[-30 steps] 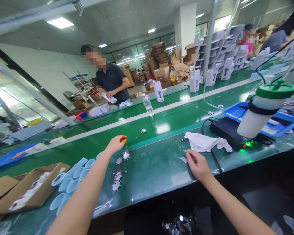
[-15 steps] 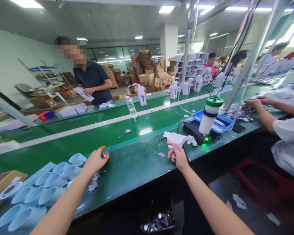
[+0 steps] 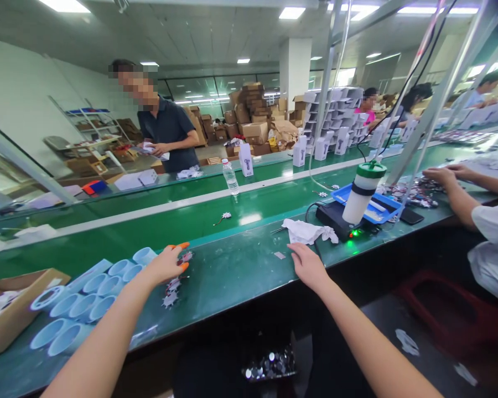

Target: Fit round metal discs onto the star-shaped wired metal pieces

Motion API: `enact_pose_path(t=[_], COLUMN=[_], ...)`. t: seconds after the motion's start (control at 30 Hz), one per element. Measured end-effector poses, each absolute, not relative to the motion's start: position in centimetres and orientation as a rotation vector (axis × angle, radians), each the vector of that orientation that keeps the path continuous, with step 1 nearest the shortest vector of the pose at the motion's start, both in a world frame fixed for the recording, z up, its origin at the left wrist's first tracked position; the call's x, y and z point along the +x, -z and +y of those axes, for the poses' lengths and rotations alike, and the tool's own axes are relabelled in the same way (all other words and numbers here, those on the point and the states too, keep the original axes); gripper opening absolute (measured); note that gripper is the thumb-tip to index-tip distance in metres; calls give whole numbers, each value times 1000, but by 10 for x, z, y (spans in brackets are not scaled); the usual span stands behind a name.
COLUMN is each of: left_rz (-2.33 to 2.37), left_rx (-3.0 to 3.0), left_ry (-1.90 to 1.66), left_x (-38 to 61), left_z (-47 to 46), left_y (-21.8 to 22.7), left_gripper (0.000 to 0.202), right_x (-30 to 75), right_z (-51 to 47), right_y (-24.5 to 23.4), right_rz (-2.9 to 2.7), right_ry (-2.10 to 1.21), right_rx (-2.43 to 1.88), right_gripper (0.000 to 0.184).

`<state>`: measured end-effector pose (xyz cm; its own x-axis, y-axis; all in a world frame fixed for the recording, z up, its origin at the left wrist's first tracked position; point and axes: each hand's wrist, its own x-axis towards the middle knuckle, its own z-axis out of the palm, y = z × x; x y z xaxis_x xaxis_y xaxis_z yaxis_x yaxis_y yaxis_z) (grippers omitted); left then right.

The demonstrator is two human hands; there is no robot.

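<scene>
My left hand (image 3: pixel 166 264) reaches over the green bench (image 3: pixel 240 276), with orange finger covers on thumb and forefinger. Those two tips are spread on either side of a small star-shaped metal part with red wires (image 3: pixel 186 257) lying on the bench. Further star parts (image 3: pixel 171 293) lie in a row just below the hand. My right hand (image 3: pixel 309 265) rests palm down on the bench, fingers stretched out and holding nothing. It is near a small flat metal piece (image 3: pixel 279 255) and a crumpled white cloth (image 3: pixel 307 231).
Pale blue rings (image 3: pixel 103 284) and a cardboard box (image 3: pixel 8 312) lie at left. A white bottle with a green cap (image 3: pixel 363 190), a blue tray (image 3: pixel 375 205) and a black device (image 3: pixel 334 216) stand at right. A co-worker's hand (image 3: pixel 442 177) works further right. Another person (image 3: pixel 168 135) stands across the conveyor belt (image 3: pixel 157 218), where a water bottle (image 3: pixel 231 177) stands.
My left hand has drawn back from the belt edge to the top star part and spread its finger and thumb. My right hand has flattened. The view has swung right.
</scene>
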<state>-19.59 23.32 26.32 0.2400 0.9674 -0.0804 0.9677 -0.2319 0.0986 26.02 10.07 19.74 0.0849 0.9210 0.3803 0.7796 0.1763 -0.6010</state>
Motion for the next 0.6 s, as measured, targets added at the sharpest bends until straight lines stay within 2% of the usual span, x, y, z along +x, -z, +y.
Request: enact_pose_path(t=[0.23, 0.4, 0.53, 0.6], left_rz=[1896, 1859, 1698, 1579], left_rx=[2192, 2311, 2455, 2503], left_ry=[-19, -124, -341, -443], left_x=[-206, -187, -158, -141], left_z=[228, 201, 167, 150], left_y=[-290, -297, -283, -271], left_gripper=[90, 78, 66, 62], right_x=[237, 239, 249, 253], right_z=[88, 71, 54, 46], right_y=[-203, -205, -194, -186], right_rz=[-2045, -2028, -1630, -1247], right_ry=[-69, -149, -393, -606], right_rx=[-1829, -1819, -1701, -1706], right_gripper=[34, 34, 32, 40])
